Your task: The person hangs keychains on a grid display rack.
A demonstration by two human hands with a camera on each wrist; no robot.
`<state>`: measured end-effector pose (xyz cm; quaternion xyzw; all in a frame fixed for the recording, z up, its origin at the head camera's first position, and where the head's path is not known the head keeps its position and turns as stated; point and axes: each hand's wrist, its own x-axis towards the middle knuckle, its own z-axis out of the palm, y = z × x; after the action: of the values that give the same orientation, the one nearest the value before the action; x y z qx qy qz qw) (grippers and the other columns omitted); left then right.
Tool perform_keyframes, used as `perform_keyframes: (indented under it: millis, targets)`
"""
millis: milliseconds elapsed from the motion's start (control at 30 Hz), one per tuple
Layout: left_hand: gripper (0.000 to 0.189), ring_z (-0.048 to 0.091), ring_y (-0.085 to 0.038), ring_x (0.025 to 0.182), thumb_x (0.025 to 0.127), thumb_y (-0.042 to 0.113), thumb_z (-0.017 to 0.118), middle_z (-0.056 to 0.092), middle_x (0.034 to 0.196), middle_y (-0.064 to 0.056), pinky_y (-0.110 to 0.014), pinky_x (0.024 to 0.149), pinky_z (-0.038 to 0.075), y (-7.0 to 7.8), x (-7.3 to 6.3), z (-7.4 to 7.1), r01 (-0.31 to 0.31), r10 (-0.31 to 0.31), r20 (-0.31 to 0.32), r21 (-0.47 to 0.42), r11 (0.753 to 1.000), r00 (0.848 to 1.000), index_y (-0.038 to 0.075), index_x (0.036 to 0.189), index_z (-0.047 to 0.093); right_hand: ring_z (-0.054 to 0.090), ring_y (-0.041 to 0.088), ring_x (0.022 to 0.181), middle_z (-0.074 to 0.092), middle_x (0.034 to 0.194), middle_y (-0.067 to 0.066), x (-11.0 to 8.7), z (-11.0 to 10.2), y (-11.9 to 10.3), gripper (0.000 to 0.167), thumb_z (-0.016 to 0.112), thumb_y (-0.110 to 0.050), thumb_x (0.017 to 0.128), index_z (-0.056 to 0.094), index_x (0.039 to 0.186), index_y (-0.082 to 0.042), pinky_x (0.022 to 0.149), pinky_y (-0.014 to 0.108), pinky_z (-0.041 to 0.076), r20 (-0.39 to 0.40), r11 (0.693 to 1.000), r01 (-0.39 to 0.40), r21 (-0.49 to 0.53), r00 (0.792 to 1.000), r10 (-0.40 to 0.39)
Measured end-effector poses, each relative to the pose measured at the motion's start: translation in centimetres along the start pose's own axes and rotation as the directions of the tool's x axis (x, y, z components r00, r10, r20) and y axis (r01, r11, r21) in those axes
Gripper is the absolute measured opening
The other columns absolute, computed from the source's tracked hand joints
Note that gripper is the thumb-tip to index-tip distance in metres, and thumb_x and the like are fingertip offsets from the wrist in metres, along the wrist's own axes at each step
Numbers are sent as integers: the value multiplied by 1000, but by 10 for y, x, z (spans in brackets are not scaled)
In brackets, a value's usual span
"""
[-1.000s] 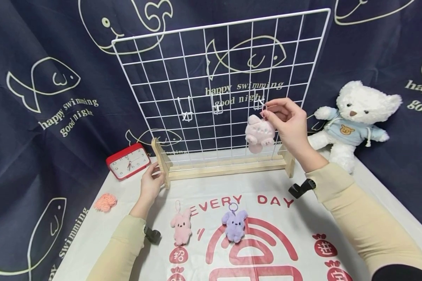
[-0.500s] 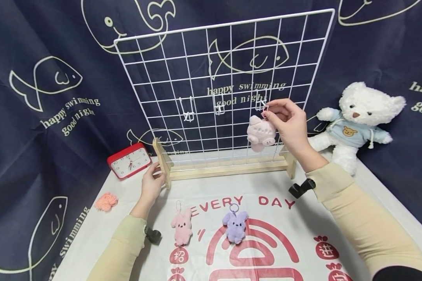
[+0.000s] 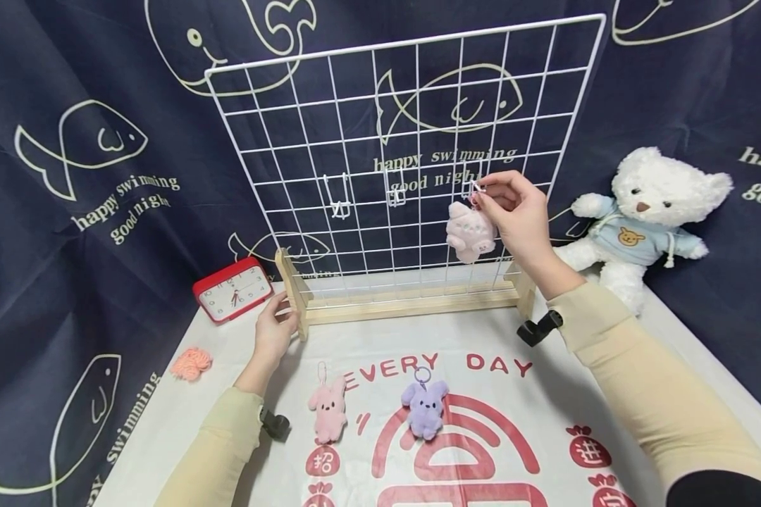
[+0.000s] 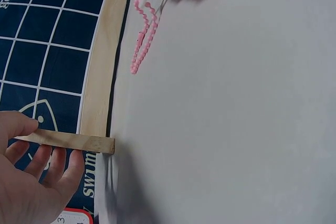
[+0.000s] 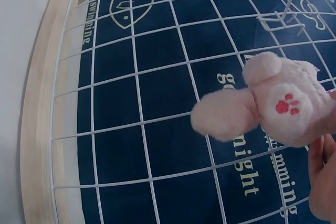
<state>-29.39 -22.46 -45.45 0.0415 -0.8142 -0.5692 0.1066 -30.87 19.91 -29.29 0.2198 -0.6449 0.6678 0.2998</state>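
Note:
My right hand (image 3: pixel 521 215) pinches the loop at the top of a pale pink plush keychain (image 3: pixel 469 231). The loop is right at the rightmost white hook (image 3: pixel 466 187) on the wire grid panel (image 3: pixel 418 134). In the right wrist view the plush (image 5: pixel 296 106) shows a red paw print and hangs close before the grid; the fingertips are mostly hidden. My left hand (image 3: pixel 274 329) grips the left upright of the wooden stand (image 3: pixel 412 308), thumb on one side and fingers on the other, as the left wrist view shows. A pink plush keychain (image 3: pixel 328 412) and a purple one (image 3: pixel 425 412) lie on the table.
Two more white hooks, a left one (image 3: pixel 339 207) and a middle one (image 3: pixel 396 197), sit on the grid. A red clock (image 3: pixel 232 290) and coral yarn (image 3: pixel 192 364) are at left. A white teddy bear (image 3: pixel 634 211) sits at right.
My right hand has risen slightly with the pale pink plush keychain, bringing its loop up to the hook. The plush has tilted a little. My left hand stays on the stand.

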Motion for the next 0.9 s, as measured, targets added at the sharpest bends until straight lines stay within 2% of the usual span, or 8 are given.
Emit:
perform_keyframes:
  millis: [167, 300, 467, 567, 767, 900]
  targets:
    - [57, 61, -39, 119, 93, -1, 62, 59, 135, -24, -29, 83, 60, 1, 0, 0, -1, 1, 4, 2, 1000, 1000, 5, 148, 50, 71, 12, 80, 74, 89, 5, 4, -1, 2, 22, 71, 6, 92, 67, 113, 4, 72, 16, 56, -12, 998, -24, -56, 1000, 23]
    - [57, 61, -39, 118, 93, -1, 63, 60, 134, -24, -27, 81, 60, 2, 0, 1, -3, 3, 5, -7, 1000, 1000, 4, 148, 51, 71, 10, 80, 75, 89, 2, 5, -2, 3, 23, 71, 5, 92, 65, 114, 8, 72, 17, 56, -22, 997, -19, -76, 1000, 18]
    - [55, 61, -40, 119, 93, -2, 62, 60, 134, -25, -25, 80, 59, 2, 0, 1, -10, 10, -1, -18, 1000, 1000, 4, 147, 51, 72, 11, 81, 76, 89, 4, 5, -5, 4, 25, 71, 7, 91, 63, 115, 10, 73, 17, 56, -29, 998, -27, -51, 999, 25]
    - [55, 61, -41, 119, 93, -2, 62, 60, 133, -25, -24, 79, 59, 2, 0, 1, -11, 11, -3, -15, 1000, 1000, 3, 146, 52, 70, 9, 82, 75, 90, 2, 3, -7, 3, 26, 72, 6, 91, 63, 115, 11, 73, 16, 55, -36, 996, -33, -83, 999, 30]
    - [55, 61, -42, 118, 92, -3, 62, 60, 133, -27, -21, 76, 59, 1, -1, 1, -8, 8, -10, -18, 1000, 1000, 2, 146, 52, 58, 6, 79, 65, 86, -7, -7, -4, -16, 24, 68, 8, 93, 61, 113, 17, 65, 19, 41, -62, 973, -2, -229, 998, -12]
    - [54, 61, -42, 118, 93, -4, 62, 60, 133, -27, -19, 74, 58, -1, -1, 0, -9, 9, -10, -24, 1000, 1000, 2, 146, 52, 48, 7, 73, 55, 80, -8, -16, -2, -27, 20, 65, 10, 92, 61, 110, 19, 61, 19, 34, -93, 967, 25, -253, 994, -50]
